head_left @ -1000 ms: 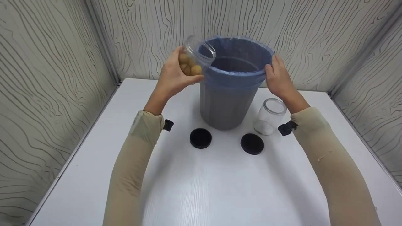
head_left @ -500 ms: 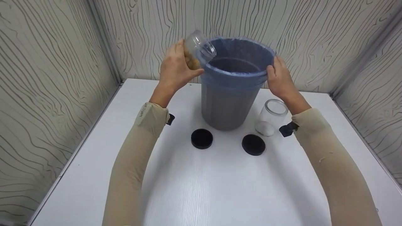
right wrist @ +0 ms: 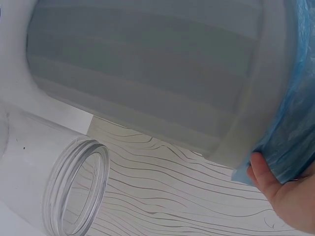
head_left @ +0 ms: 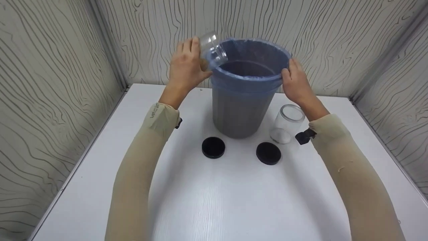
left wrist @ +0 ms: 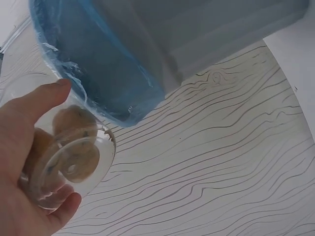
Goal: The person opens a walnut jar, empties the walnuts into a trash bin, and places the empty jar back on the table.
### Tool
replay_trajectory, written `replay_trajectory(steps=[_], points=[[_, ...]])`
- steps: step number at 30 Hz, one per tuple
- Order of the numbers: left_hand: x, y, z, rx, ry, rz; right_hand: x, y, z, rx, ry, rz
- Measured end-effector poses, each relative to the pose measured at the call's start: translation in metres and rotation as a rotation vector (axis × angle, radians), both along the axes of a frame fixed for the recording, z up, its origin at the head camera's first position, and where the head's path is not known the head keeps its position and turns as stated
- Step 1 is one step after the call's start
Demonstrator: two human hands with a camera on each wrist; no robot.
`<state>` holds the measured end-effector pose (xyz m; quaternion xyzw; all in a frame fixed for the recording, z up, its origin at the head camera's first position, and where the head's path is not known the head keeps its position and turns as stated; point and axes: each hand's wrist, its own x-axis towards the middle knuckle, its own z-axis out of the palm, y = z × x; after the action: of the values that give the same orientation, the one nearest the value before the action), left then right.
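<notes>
My left hand (head_left: 184, 68) grips a clear jar (head_left: 212, 43), tipped sideways with its mouth at the left rim of the grey trash bin (head_left: 238, 113). Several round, tan pieces (left wrist: 78, 160) show through the jar's wall in the left wrist view; their exact kind cannot be told. A blue bag (head_left: 260, 55) lines the bin and folds over its rim. On the opposite side, my right hand (head_left: 297, 83) holds the rim, thumb outside on the bag. The bottom inside the bin looks dark, and its contents cannot be made out.
A second clear jar (head_left: 287, 125), lidless, stands upright right of the bin, near my right wrist. Two black lids (head_left: 213, 147) lie on the white table (head_left: 234, 201) in front of the bin. Wood-patterned walls (head_left: 157, 40) enclose the back and sides.
My left hand has risen and turned, tipping the jar further toward the bin. Fewer tan pieces show in the jar from the head view. The right hand stays on the rim.
</notes>
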<state>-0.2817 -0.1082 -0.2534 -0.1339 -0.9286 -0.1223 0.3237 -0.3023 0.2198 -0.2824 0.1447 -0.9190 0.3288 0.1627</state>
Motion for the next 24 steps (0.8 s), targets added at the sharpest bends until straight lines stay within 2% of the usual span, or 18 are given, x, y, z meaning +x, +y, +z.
replay_trajectory(steps=[2,6,11,17,24], points=[[-0.001,0.0,0.0,-0.027,0.022,0.005,0.0,0.0,0.0,0.003,-0.018,-0.002],[-0.002,0.001,0.001,-0.093,0.047,0.018,-0.001,0.0,0.0,-0.003,0.008,0.007],[-0.003,0.003,0.004,-0.151,0.046,0.038,-0.002,-0.001,0.0,-0.005,0.031,0.01],[-0.003,0.006,0.007,-0.185,0.071,0.028,-0.001,-0.001,0.0,-0.006,0.04,0.001],[-0.003,0.009,0.011,-0.27,0.067,0.053,-0.002,-0.001,-0.001,-0.011,0.026,-0.006]])
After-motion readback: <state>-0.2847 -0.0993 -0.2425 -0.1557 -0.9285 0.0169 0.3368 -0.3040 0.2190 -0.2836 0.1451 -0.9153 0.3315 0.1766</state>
